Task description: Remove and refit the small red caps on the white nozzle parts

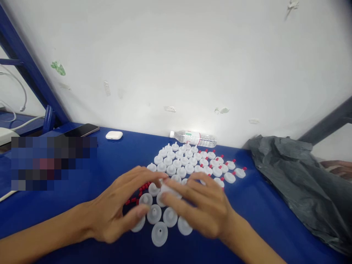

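Many white plastic nozzle caps (171, 169) stand spout-up in a cluster on the blue table (115, 157). Those on the right carry small red tips (233, 160). Nearer to me, paler caps (159, 234) lie with their hollow sides up. My left hand (118, 205) hovers over the left of these, thumb and fingers apart, beside loose red tips (133, 200). Blurred by motion, my right hand (203, 205) reaches across the middle. A smeared white cap (172, 190) shows by its fingers; whether they grip it is unclear. Both hands' fingertips nearly meet there.
A clear bottle (195, 138) lies along the wall behind the caps. At the back left are a white earbud case (114, 135) and a phone (82, 130). A dark plastic bag (291, 176) drapes over the right side, with another person's hand (337, 167) beyond it.
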The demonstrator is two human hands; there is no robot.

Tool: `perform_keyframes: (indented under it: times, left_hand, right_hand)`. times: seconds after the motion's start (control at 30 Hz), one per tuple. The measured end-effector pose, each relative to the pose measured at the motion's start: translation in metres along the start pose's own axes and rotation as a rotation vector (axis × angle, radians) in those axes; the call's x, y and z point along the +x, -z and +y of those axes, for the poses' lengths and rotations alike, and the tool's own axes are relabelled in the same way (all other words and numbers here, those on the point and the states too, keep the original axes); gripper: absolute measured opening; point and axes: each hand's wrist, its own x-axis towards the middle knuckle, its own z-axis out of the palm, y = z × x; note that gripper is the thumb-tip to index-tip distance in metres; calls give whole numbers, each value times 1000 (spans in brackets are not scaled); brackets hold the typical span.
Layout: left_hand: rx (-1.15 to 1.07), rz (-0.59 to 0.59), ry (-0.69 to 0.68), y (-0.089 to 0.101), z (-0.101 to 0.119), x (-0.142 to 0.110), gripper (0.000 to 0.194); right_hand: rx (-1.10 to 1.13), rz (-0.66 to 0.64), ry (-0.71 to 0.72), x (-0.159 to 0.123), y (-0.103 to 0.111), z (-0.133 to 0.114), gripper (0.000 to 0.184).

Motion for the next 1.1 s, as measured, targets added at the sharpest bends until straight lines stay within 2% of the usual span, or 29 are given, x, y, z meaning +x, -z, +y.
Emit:
perform_keyframes:
  times: [0.1,0.13,0.3,0.43,0.53,0.7,0.83,1.03,1.1]
  left_hand:
    - [164,17,56,11,-12,13,15]
    - [256,2,81,14,-16,18,12]
    - [546,-205,168,20,-34,25,21]
    - [590,-315,163,16,-38,22,22]
    - [587,-350,157,13,-38,20,23]
    - [601,-369,154,11,-43,18,24]
    - [601,-373,160,11,-44,17,24]
    - [589,-363,161,11,-41,17,22]
    - [592,-362,159,10,-42,16,23]
  right_hand:
    - [-62,-103,-193,-11,8,25,9]
    - [-72,-139,-254,-15,11,33,9]
    - [-33,-335,-418,-31,15,56,19]
    - [5,-511,-464,-31,13,57,19]
    - [21,-579,-469,-31,11,57,16]
    - [18,-556,-490,-30,15,57,18]
    - [110,-544,-509,-27,20,52,20]
    - [197,-543,-505,-25,19,47,10]
    - [210,-507,-505,-24,19,47,9]
